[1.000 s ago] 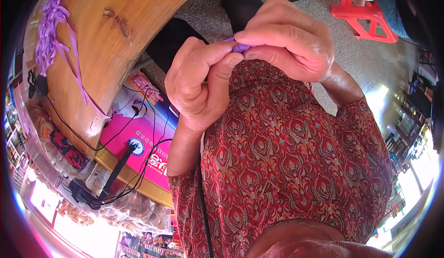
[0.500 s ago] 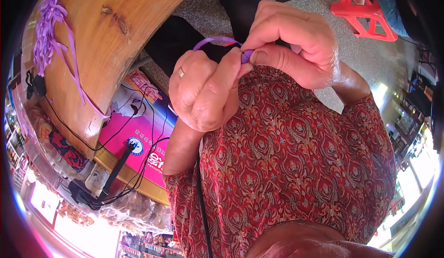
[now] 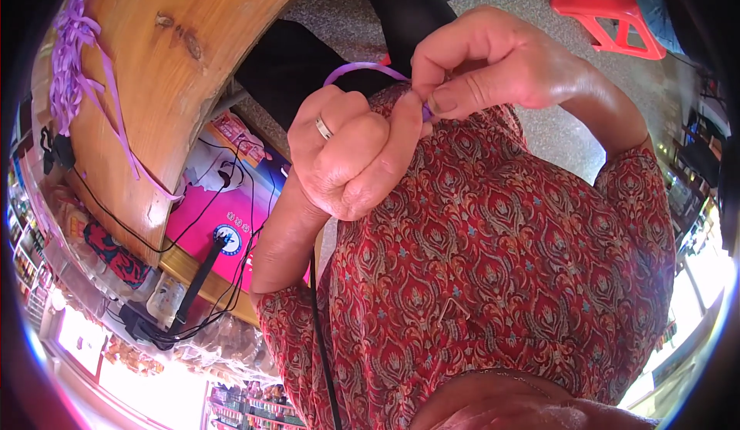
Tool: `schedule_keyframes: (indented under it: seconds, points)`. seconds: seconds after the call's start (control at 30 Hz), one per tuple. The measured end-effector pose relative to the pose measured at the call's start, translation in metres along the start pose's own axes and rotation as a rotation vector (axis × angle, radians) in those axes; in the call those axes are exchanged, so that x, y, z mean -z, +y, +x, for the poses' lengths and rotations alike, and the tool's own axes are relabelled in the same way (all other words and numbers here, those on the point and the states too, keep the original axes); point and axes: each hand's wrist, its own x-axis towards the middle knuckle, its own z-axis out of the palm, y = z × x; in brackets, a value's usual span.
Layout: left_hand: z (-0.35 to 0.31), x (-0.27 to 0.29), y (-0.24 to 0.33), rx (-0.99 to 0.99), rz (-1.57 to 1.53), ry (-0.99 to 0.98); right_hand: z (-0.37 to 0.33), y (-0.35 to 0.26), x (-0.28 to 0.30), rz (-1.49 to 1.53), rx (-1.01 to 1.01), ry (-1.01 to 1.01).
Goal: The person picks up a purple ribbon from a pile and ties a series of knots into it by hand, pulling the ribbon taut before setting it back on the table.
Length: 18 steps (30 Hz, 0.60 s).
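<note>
My left hand [image 3: 347, 152] and my right hand [image 3: 493, 68] meet in front of my chest, both pinched at the fingertips on a purple ribbon [image 3: 358, 67]. Part of it arches up as a loop behind my left fingers. Between the two thumbs only a small purple bit shows; my fingers hide the rest, so its exact shape cannot be seen. A ring sits on one left finger. At the far left, a bunch of purple ribbon pieces [image 3: 71, 64] lies on the wooden table, with a long strand trailing toward its edge.
The wooden table [image 3: 131, 14] curves along my left side. Below its edge lie a pink box [image 3: 200, 214], black cables [image 3: 231, 307] and clear plastic packages. A red plastic stool [image 3: 609, 18] stands on the speckled floor at the far right, near another person's leg.
Both hands have shifted slightly to the right, and my right wrist has turned outward. The purple piece between my fingertips is now more covered than before.
</note>
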Motion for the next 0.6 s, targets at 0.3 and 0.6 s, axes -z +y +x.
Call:
schedule_keyframes:
  seconds: [0.3, 0.6]
  points:
    - [0.005, -0.007, -0.001, 0.312, -0.218, 0.052, 0.006, 0.006, 0.004, 0.048, 0.012, 0.007]
    - [0.009, 0.002, 0.009, 0.968, -0.620, 0.067, 0.004, 0.011, 0.026, 0.051, 0.306, 0.189]
